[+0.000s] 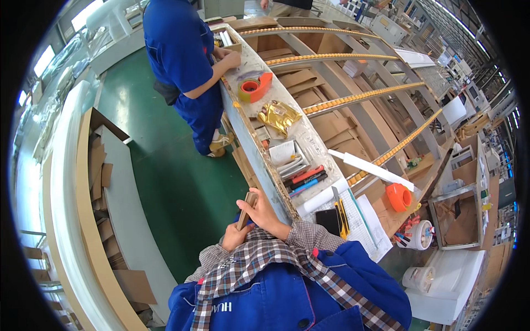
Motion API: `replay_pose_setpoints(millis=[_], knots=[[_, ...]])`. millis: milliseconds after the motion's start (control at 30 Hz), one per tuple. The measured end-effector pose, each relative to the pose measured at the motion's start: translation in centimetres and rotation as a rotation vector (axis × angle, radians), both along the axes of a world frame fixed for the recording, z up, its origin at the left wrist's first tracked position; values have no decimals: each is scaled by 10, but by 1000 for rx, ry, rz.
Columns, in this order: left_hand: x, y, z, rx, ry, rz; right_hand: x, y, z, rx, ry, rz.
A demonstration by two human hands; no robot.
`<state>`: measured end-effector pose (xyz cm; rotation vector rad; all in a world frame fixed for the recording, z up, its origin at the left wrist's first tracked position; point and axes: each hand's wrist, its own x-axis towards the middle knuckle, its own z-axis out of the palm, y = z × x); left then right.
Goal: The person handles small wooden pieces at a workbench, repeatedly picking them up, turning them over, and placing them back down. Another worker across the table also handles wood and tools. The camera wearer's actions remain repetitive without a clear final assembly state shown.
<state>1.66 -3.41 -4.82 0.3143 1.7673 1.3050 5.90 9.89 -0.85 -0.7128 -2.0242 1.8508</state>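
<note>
Close in front of my body I hold a short brown strip point(246, 212), slim and straight-edged. Whether it is wood or folded cardboard I cannot tell. My left hand point(236, 236) grips its lower end. The fingers of my right hand point(262, 212) are closed round its upper part, with the thumb along it. Both hands are beside the near left edge of a long workbench point(326, 165). On the bench, nearest my right hand, are a white paper roll point(323, 197), a black phone-like slab point(328, 222) and a yellow utility knife point(340, 215).
Markers point(306, 177), a gold foil packet point(280, 117) and an orange tape dispenser point(255, 88) lie farther along the bench. A co-worker in blue point(182, 60) stands at its far left side. Yellow roller tracks point(367, 95) run across the frame at right. A cardboard-filled rack point(124, 204) stands left.
</note>
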Motion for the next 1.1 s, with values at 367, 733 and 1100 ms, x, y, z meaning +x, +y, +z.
replay_pose_setpoints(millis=[367, 733, 1100], knots=[[3, -10, -26, 376, -224, 121, -3, 5, -17, -5, 71, 100], [13, -21, -15, 233, -101, 158, 0, 0, -10, -117, 92, 136], [12, -12, 4, 259, 80, 198, -8, -1, -18, 86, 145, -12]])
